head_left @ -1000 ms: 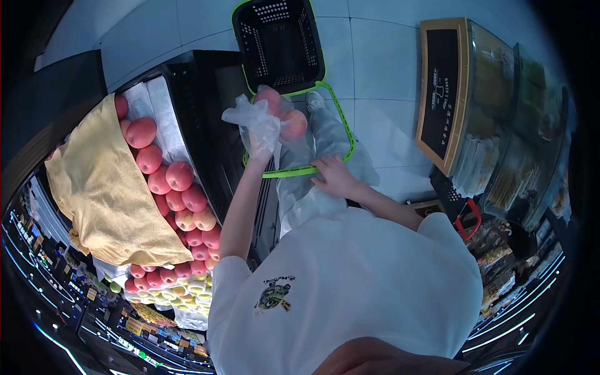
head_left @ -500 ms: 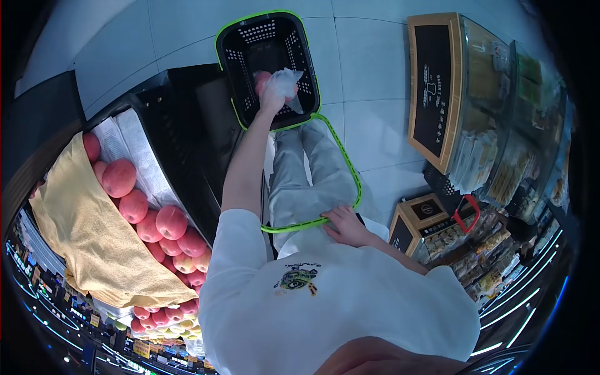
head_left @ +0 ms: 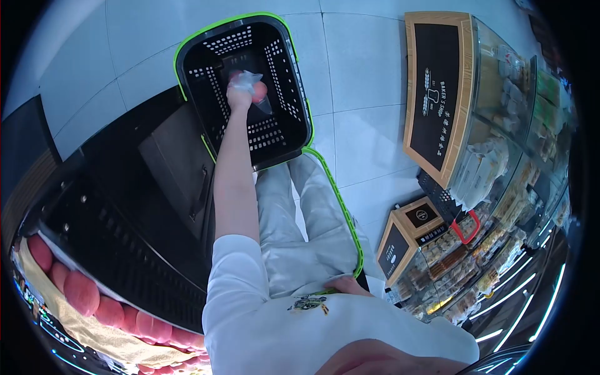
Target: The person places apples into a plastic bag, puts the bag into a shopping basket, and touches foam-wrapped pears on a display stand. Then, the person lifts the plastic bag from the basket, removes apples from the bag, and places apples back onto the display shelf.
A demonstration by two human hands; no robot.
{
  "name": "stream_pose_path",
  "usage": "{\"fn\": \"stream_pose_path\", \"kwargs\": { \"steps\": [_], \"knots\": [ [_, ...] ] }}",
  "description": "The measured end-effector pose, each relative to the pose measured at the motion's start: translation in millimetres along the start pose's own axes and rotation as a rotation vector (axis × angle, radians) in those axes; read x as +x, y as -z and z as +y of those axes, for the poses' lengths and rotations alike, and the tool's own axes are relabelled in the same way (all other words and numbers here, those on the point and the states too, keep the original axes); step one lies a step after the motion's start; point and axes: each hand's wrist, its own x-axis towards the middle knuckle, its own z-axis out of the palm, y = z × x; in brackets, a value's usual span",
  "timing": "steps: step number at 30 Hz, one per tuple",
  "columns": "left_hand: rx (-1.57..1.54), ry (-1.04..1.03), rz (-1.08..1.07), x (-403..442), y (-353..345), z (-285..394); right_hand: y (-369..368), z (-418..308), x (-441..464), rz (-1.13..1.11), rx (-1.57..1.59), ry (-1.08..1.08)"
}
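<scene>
My left hand (head_left: 239, 98) reaches deep inside a black shopping basket (head_left: 295, 131) with a green rim. Its fingers are closed on a clear plastic bag (head_left: 249, 82) of apples, low in the basket. Through the bag a red apple (head_left: 259, 93) shows beside the hand; the bag's other contents are partly hidden. My right hand (head_left: 349, 285) is at my waist, closed around the green basket handle (head_left: 345, 215). Its fingers are partly covered by my white shirt. The basket is tipped away in front of my legs.
A black display stand (head_left: 119, 206) holds red apples (head_left: 82, 292) and a tan cloth (head_left: 134, 351) on my left. Bakery shelves (head_left: 494, 162) with packaged goods and a framed black sign (head_left: 433, 94) stand on my right. Tiled floor (head_left: 365, 81) lies ahead.
My left hand with the bagged apples has gone deeper into the basket. The basket has shifted left in view. The apple stand has moved lower as the view turned.
</scene>
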Motion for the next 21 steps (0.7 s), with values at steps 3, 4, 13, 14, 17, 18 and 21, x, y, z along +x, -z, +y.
{"fn": "stream_pose_path", "kwargs": {
  "steps": [3,4,13,14,17,18,21],
  "knots": [
    [-0.080,0.016,0.064,36.1,-23.5,-6.6,-5.4,10.8,0.5,0.013,0.172,-0.104],
    [-0.127,-0.024,0.096,43.2,-27.0,-8.3,-3.2,6.7,3.0,-0.027,0.050,-0.129],
    [-0.130,0.145,0.256,83.2,-53.0,-4.6,1.0,-3.3,8.4,-0.140,-0.055,-0.266],
    [-0.205,0.190,0.289,92.5,-58.7,-10.1,1.2,-5.1,7.5,-0.147,-0.052,-0.279],
    [-0.319,0.302,0.331,100.7,-55.4,-1.1,3.7,-7.9,8.3,-0.163,-0.050,-0.303],
    [-0.364,0.314,0.333,100.9,-53.3,2.0,4.6,-10.0,7.7,-0.171,-0.048,-0.309],
    [-0.444,0.338,0.327,106.6,-57.7,0.7,6.5,-12.4,7.1,-0.186,-0.046,-0.323]
  ]
}}
